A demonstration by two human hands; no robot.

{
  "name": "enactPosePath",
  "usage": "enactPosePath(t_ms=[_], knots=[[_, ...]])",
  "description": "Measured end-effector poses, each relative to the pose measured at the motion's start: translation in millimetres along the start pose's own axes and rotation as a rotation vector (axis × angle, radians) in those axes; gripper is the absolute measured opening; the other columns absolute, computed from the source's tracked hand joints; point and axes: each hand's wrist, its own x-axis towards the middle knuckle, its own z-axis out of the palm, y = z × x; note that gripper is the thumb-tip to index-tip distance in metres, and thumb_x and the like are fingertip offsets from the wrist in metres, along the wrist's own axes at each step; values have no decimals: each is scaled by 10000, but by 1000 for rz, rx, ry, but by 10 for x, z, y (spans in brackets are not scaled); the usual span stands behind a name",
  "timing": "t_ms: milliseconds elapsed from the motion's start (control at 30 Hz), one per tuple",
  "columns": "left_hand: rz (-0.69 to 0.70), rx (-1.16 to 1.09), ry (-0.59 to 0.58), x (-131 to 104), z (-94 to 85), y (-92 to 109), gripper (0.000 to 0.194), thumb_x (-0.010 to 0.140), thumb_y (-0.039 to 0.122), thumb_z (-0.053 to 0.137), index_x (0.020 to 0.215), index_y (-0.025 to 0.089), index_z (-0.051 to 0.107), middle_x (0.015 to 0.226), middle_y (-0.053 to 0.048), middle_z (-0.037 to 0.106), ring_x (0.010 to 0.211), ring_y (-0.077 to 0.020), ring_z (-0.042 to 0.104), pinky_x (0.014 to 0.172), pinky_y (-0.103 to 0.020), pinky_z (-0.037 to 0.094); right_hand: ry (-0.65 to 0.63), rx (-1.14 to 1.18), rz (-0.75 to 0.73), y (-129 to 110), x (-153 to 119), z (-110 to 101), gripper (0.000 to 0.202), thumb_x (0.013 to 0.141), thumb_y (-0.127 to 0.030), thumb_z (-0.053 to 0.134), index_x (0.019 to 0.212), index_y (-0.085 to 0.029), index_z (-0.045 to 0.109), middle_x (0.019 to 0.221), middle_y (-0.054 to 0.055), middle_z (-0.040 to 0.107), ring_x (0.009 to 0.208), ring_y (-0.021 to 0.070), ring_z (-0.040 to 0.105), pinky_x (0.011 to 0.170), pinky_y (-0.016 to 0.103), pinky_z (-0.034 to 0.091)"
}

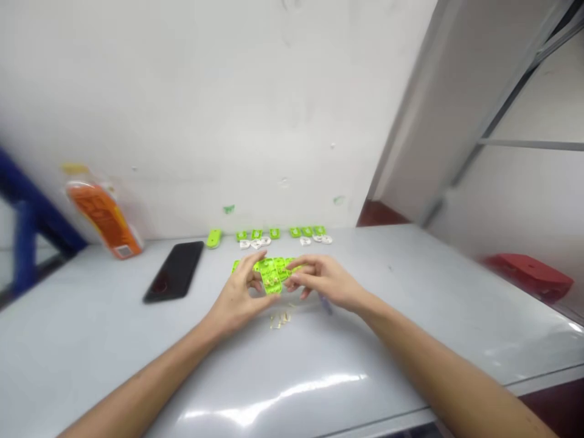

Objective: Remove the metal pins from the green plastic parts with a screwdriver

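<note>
Hands (278, 289) pinch one green plastic piece (272, 281) above grey table (410, 292).

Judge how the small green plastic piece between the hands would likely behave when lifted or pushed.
The green piece, pinched by the left hand and right hand, looks thin and moulded: probably light and fairly stiff. Flat like the others on the table, it should slide, not roll.

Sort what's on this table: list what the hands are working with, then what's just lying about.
In hand: green plastic piece, pinched by left hand and right hand; green pieces beneath; small pale bits.

Lying about: phone; orange packet; red box.
</note>
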Motion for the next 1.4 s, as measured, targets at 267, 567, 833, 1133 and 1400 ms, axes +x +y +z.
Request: enactPosePath(t_ms=[267,567,833,1133,1400], knots=[[-149,-516,-204,-22,86,126,463,738,267,653,1168,195,497,1156,-86,579,1019,-206,568,865,-340,461,100,-13,-85,20,15,31,165,751,-306,621,805,-151,605,751,33,645,765,170,636,542,251,518],[-344,-662,-261,-58,132,125,492,748,295,655,1163,188,414,879,-65,683,756,-195,665,577,-256,476,188,-161,-121,38,6,136,129,740,-287,628,763,-160,628,703,18,637,613,119,577,533,238,468],[-412,-677,-175,-74,146,189,714,710,278,691,1270,175,260,973,-102,674,846,-238,664,699,-341,501,237,-335,-162,31,-18,194,94,751,-260,610,731,-174,643,714,8,663,645,125,579,587,246,442],[-372,-661,-170,-91,168,231,671,716,278,689,1256,190,301,952,-81,679,869,-221,658,728,-336,500,286,-424,-166,17,-30,233,95,763,-264,589,740,-173,604,719,6,634,628,115,544,581,240,428],[-382,-688,-204,-101,180,210,683,713,292,690,1263,166,306,845,-75,693,764,-205,663,610,-281,476,232,-232,-114,89,40,191,175,714,-299,642,749,-173,526,680,-17,547,620,107,499,570,239,411]])
